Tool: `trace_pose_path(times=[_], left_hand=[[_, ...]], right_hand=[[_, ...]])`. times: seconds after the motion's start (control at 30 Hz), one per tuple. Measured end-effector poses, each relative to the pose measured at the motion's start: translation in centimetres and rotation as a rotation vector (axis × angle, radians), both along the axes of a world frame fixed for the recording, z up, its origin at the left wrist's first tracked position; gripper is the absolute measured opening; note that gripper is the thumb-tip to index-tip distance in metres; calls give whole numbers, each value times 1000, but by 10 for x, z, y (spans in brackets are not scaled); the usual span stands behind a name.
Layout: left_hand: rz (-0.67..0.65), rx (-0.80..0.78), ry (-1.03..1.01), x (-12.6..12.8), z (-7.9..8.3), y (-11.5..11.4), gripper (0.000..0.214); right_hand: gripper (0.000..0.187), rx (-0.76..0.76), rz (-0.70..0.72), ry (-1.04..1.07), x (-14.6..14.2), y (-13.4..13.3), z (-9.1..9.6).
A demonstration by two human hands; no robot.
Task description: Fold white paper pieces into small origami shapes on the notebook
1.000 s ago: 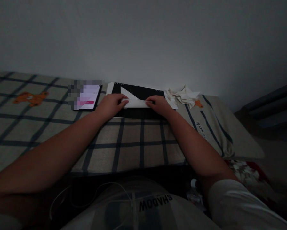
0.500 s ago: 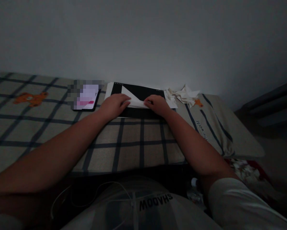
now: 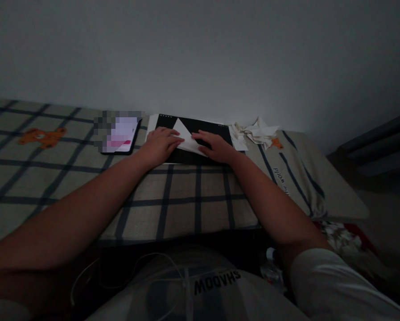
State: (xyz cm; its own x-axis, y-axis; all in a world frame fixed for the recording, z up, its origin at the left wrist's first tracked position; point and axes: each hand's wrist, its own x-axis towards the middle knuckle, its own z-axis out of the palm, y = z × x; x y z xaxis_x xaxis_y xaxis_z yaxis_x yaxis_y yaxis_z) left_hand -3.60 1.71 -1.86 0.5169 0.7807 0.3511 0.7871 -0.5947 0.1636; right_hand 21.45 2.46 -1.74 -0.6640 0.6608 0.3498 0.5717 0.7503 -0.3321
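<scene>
A piece of white folded paper (image 3: pixel 184 133), triangular with its point toward the wall, lies on a black sheet (image 3: pixel 203 126). My left hand (image 3: pixel 160 143) rests on the paper's left side, fingers stretched out over its edge. From the right, my right hand (image 3: pixel 216 146) touches the paper's other end, its fingers flat and apart. Parts of the paper's lower corners are hidden beneath the fingers. White sheets (image 3: pixel 151 125) show under the black one at its left edge.
A phone (image 3: pixel 123 133) with a lit, partly blurred screen lies to the left on the checked cloth (image 3: pixel 183 187). Crumpled and folded white papers (image 3: pixel 260 131) lie on the right. Below the edge are a plastic bottle (image 3: pixel 271 267) and a red container (image 3: pixel 360 236) holding paper scraps.
The paper has turned, its point shifting right. My right hand has loosened its pinch and spread its fingers over the paper; my left fingers have straightened.
</scene>
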Motion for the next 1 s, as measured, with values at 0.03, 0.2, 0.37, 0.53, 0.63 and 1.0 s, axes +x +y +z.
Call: trace_pose_path(times=[0.03, 0.2, 0.37, 0.53, 0.63, 1.0], left_hand=[[7, 9, 5, 0, 1, -1, 34], [44, 97, 1, 6, 15, -12, 37], [7, 71, 57, 21, 23, -31, 42], [-25, 53, 141, 23, 17, -29, 46], [-69, 26, 166, 17, 15, -23, 48], [-84, -44, 187, 14, 12, -18, 54]], right_hand=[[44, -4, 17, -27, -1, 0, -1], [39, 40, 16, -81, -4, -3, 1], [36, 125, -98, -159, -6, -9, 10], [34, 151, -114, -152, -7, -10, 12], [33, 126, -76, -90, -5, -8, 9], [38, 3, -58, -22, 1, 1, -3]])
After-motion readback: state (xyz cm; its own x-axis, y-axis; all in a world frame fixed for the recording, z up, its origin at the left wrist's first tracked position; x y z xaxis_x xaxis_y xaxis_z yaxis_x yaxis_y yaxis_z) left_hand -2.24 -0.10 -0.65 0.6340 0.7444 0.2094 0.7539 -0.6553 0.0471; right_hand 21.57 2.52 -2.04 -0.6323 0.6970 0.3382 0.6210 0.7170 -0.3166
